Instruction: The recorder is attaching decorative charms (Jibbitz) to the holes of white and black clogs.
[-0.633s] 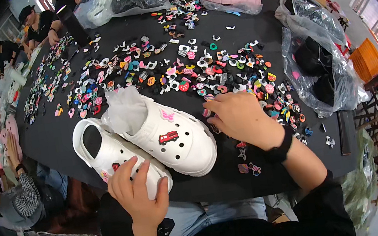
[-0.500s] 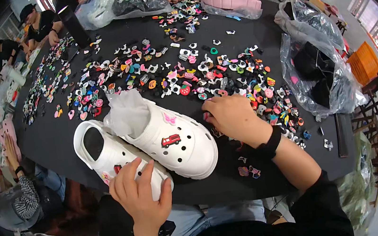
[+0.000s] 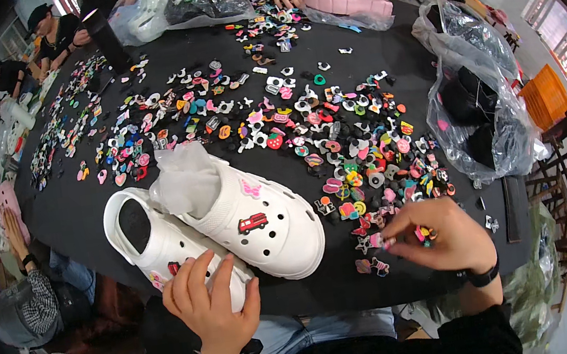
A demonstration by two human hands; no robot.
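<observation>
Fingers of the left hand [image 3: 213, 308] lie loosely spread over the toe of the near white clog [image 3: 178, 239], left of centre, apparently steadying it. The right hand [image 3: 386, 241], lower right, brings thumb and forefinger narrowly together at a pink charm [image 3: 376, 241]; whether they pinch it cannot be told. White padding [image 3: 187, 179] probably keeps the other clog [image 3: 293, 241] shaped. Loose charms [image 3: 274, 141] strew the dark table [image 3: 82, 228]; an orange basket [image 3: 546, 96] stands upper right.

The left hand [image 3: 211, 314] lies palm down, its fingers spread and slightly bent. The right hand [image 3: 457, 234] curls leftward, thumb and forefinger tips close together
</observation>
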